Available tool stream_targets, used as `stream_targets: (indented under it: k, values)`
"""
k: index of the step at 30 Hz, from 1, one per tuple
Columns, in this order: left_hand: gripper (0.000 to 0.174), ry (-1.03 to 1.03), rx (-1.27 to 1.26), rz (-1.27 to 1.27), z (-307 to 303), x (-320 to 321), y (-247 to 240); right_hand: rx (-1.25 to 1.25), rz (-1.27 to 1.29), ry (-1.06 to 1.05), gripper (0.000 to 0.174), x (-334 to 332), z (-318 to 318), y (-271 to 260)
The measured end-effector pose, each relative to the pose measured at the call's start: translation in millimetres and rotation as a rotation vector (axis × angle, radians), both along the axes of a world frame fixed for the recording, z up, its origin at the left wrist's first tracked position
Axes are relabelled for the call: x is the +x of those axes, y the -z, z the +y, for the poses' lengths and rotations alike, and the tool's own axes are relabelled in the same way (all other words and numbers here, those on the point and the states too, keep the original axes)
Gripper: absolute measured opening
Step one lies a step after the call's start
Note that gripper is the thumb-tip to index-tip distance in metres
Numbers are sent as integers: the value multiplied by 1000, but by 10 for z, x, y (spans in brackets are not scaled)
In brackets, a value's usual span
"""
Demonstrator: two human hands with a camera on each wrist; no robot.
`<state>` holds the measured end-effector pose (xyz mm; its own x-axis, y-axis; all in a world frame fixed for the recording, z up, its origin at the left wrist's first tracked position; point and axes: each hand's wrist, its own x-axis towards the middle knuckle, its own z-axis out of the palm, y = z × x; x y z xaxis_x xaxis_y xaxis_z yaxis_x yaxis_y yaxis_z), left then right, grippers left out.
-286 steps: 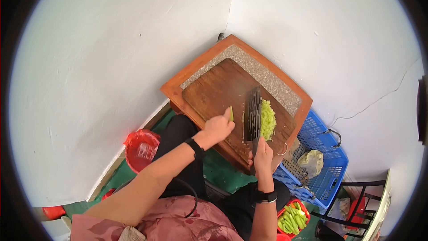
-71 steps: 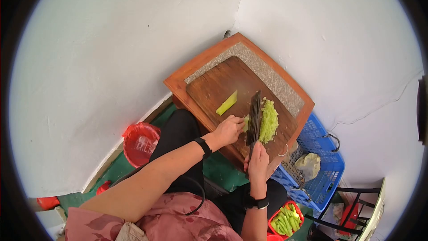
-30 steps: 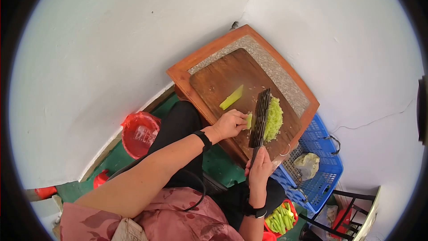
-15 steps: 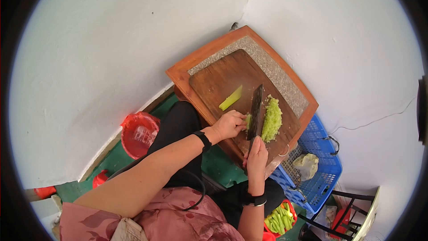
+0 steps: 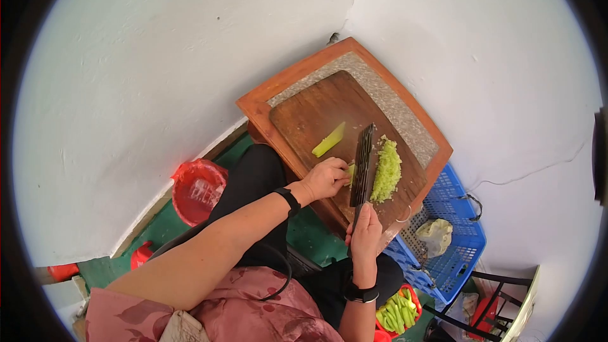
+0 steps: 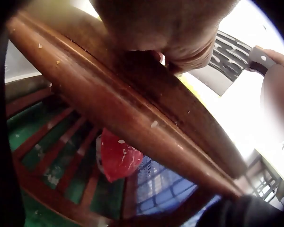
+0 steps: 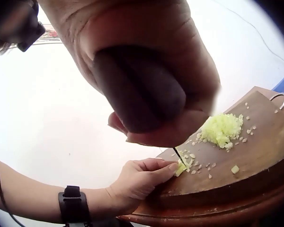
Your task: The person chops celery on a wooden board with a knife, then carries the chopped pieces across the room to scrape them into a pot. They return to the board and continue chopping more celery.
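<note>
My left hand [image 5: 326,178] pinches a short piece of pale green vegetable [image 7: 182,166] on the dark wooden cutting board [image 5: 304,111]. My right hand [image 5: 365,231] grips the handle [image 7: 137,90] of a broad cleaver [image 5: 361,164], its blade upright beside the left fingertips. In the right wrist view, the blade edge comes down right at the pinched piece. Finely chopped green vegetable lies in a heap [image 5: 386,171] to the right of the blade, with loose bits around it. A longer green strip [image 5: 329,139] rests on the board beyond the left hand.
The board lies on a small wood-framed table [image 5: 421,114] in a wall corner. A blue plastic basket [image 5: 465,240] holding a bag stands at right. A red container of green vegetable pieces [image 5: 399,311] is below it, and a red bucket [image 5: 199,191] stands at left.
Earlier the left hand held a green strip; since then a strip lies on the board and the hand pinches a short piece near the blade. The cleaver has shifted left, away from the heap.
</note>
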<state>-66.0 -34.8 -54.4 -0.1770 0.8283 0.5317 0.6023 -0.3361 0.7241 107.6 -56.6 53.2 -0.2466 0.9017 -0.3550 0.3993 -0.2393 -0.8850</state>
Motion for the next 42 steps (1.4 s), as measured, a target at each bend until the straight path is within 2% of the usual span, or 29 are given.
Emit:
stream_targets:
  k: [4, 7, 10, 13, 16, 23, 25, 28, 31, 37, 40, 42]
  values:
    - [14, 3, 12, 4, 11, -3, 27, -47, -71, -24, 44, -45, 16, -77]
    - [14, 5, -20, -6, 2, 2, -5, 55, -123, -35, 43, -155, 77, -2]
    - [17, 33, -34, 5, -3, -17, -24, 156, -58, -50, 39, -242, 145, 66]
    - [21, 46, 7, 40, -29, -33, -47, 35, 20, -50, 40, -187, 240, 54]
    - [24, 62, 15, 52, -43, -48, -57, 28, 56, 32, 40, -148, 166, -10]
    - [21, 52, -32, -1, -27, -34, -40, 7, 26, -16, 39, -72, 50, -41]
    - [21, 58, -44, 11, -27, -50, -17, -42, -23, -24, 44, -84, 49, -29]
    - [21, 72, -4, 18, -4, -58, 26, -30, -40, -48, 43, -109, 84, -92]
    - [22, 72, -3, 39, 0, -51, 31, 87, -32, -42, 39, -172, 148, 42]
    - [25, 65, 47, 20, -46, -47, -57, -13, 94, -18, 40, -175, 260, 42]
    - [24, 71, -7, -101, -64, -48, -115, 14, 93, 20, 40, -140, 157, -47]
    - [23, 63, 17, -72, -52, -47, -93, 10, 90, 22, 41, -117, 126, -69]
